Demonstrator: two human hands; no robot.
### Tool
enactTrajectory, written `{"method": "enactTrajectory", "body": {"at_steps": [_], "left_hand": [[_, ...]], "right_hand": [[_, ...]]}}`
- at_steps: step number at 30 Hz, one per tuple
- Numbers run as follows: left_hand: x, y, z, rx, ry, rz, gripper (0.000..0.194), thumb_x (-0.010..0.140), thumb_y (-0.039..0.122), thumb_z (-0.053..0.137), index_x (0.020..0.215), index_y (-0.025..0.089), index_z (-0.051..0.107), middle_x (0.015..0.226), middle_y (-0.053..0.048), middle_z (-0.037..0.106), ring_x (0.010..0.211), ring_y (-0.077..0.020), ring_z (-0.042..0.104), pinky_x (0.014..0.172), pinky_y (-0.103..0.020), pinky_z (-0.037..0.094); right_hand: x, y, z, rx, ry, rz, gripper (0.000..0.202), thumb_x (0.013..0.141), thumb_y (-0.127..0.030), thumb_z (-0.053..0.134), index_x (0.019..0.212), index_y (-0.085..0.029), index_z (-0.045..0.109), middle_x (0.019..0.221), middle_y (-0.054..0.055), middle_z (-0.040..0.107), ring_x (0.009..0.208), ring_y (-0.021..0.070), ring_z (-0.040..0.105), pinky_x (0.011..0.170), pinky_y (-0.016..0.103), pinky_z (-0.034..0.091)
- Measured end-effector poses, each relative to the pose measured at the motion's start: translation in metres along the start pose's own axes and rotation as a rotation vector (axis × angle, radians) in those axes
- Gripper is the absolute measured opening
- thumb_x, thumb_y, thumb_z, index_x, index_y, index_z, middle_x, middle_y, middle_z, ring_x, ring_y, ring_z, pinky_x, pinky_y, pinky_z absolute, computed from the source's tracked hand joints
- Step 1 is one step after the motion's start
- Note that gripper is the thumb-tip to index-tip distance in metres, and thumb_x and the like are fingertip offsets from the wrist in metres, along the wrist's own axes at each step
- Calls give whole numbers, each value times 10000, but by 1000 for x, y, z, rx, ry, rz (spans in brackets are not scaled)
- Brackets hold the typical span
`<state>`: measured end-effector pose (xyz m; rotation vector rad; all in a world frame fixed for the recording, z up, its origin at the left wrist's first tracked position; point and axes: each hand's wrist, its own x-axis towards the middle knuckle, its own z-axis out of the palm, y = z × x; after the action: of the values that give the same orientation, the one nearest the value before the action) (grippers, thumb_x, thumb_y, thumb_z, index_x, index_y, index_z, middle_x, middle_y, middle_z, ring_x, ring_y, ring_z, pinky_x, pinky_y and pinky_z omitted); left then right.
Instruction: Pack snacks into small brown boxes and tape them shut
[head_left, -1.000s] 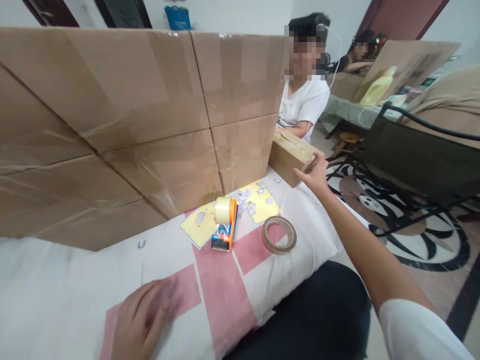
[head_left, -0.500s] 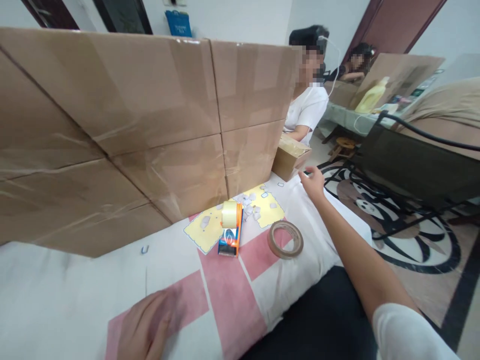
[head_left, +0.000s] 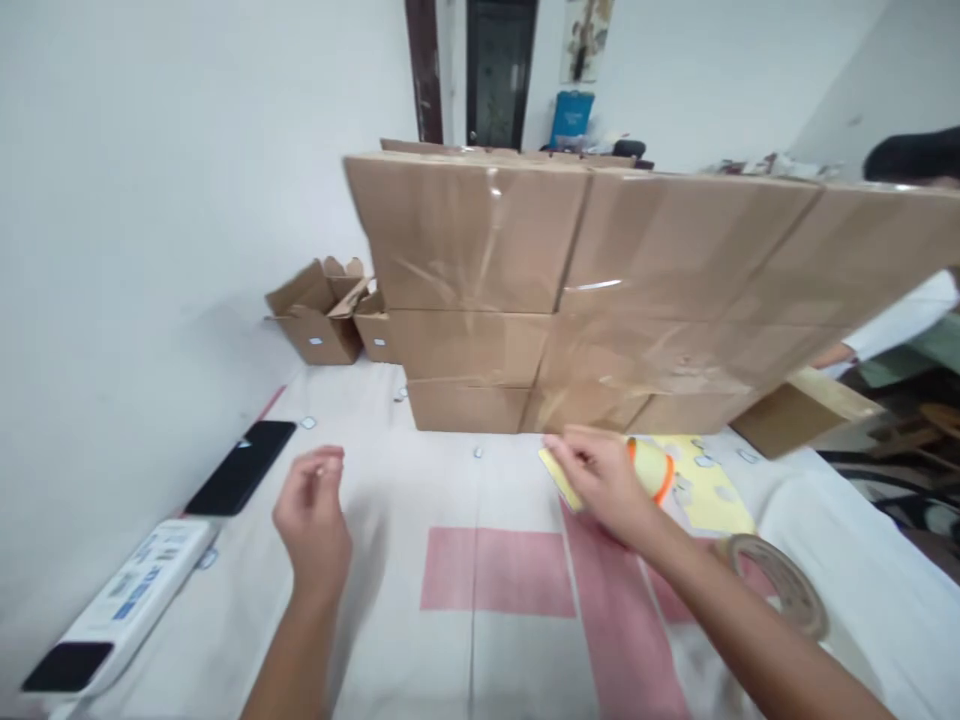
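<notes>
My left hand (head_left: 313, 515) is raised over the white cloth (head_left: 420, 480), fingers curled towards the thumb. A pale spot shows at its fingertips, too small to name. My right hand (head_left: 604, 485) is closed in front of the stacked cardboard boxes (head_left: 480, 240), thumb against the fingers; what it holds, if anything, is hidden. Just behind it, partly covered, is an orange tape dispenser with a pale roll (head_left: 651, 470). Under my right forearm's far side lies a loose roll of brown tape (head_left: 784, 585). Yellow printed patches (head_left: 720, 500) with scattered paper bits show beyond.
Open small cartons (head_left: 319, 325) stand by the wall at back left. A black phone (head_left: 241, 468) and a white power strip (head_left: 131, 605) lie along the left edge. At right, another person's sleeve (head_left: 911, 310) is near a small box (head_left: 802, 410).
The view has swung left, bringing the phone, power strip and open cartons into sight. My right hand has come in from the right to the tape dispenser; my left hand has risen and curled.
</notes>
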<state>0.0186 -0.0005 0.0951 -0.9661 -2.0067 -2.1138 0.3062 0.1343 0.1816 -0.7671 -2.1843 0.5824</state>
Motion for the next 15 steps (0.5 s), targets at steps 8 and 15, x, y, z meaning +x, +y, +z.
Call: {"method": "enactTrajectory", "body": {"at_steps": [8, 15], "left_hand": [[201, -92, 34, 310, 193, -174, 745, 735, 303, 793, 1341, 123, 398, 1349, -196, 526, 1225, -279, 548, 1077, -469, 427], [243, -148, 105, 412, 99, -200, 1086, 663, 348, 860, 1486, 19, 232, 1527, -358, 252, 1429, -479, 294, 1145, -620, 281]], "right_hand": [[138, -47, 238, 284, -207, 94, 128, 878, -281, 545, 795, -231, 629, 773, 2, 658, 701, 179, 587, 721, 301, 457], [244, -27, 367, 356, -103, 234, 428, 832, -171, 526, 1256, -164, 583, 1334, 143, 606, 1309, 274, 515, 1123, 414, 365]]}}
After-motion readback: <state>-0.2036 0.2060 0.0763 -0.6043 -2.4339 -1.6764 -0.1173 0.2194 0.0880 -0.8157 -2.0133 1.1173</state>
